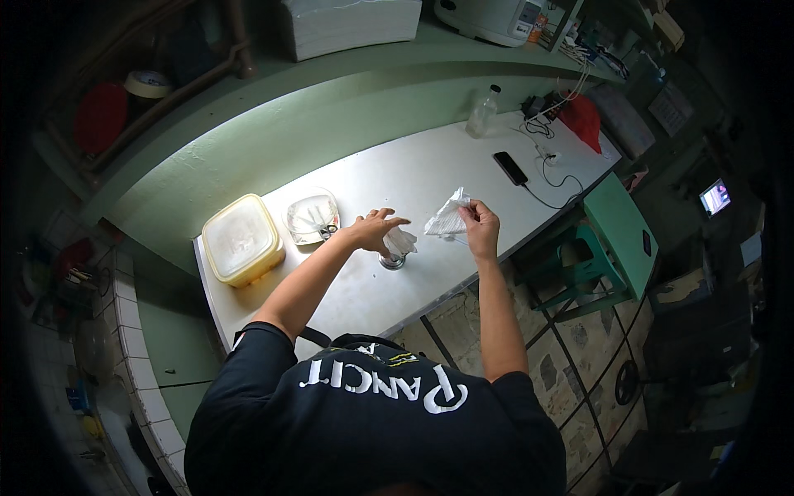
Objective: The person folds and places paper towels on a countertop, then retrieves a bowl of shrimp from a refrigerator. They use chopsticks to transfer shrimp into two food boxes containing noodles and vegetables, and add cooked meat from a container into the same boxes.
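My right hand [481, 225] is pinched on the corner of a folded white paper napkin [447, 217], lifted above the white table. My left hand [371, 231] curves with fingers apart beside a small holder with a shiny round base [392, 263]. White crumpled paper [402, 240] sticks up from that holder, next to the left fingers. Whether the left hand touches it, I cannot tell. A pale square dish [311, 203] with scissors [328, 232] and thin white items lies left of that hand. Farther left stands a yellowish tub with a whitish lid [240, 237].
A clear bottle with a dark cap [483, 112] stands by the wall. A black phone [510, 168] lies with its cable on the table [389, 178]. A red cloth-like thing [581, 122] is at the far right end. Beyond the table's right edge stands a green stool [591, 256].
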Available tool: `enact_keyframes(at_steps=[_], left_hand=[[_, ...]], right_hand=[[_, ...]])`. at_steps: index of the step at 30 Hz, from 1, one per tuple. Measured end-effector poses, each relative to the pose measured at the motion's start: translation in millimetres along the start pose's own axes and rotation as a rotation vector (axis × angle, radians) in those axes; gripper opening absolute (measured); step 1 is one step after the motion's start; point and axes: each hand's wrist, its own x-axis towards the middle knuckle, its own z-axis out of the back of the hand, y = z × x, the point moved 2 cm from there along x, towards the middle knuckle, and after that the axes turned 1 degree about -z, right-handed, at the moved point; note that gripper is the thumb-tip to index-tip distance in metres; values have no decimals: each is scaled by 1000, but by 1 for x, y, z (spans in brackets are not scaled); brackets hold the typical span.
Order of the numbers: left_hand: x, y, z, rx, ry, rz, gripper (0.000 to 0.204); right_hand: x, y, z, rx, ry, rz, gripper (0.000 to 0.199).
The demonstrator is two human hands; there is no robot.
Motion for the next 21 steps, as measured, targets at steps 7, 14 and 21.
enact_keyframes(at_steps=[7,14,21], left_hand=[[17,15,-3,78,-88,-159,28],[14,19,-4,108,-172,-225,16],[-13,7,0,179,-469,-375,9]], right_hand=[[-3,-17,-14,-218,-117,130,12],[-3,-17,-41,-367,-59,206,12],[-15,-1,-59,-464,40,243,11]])
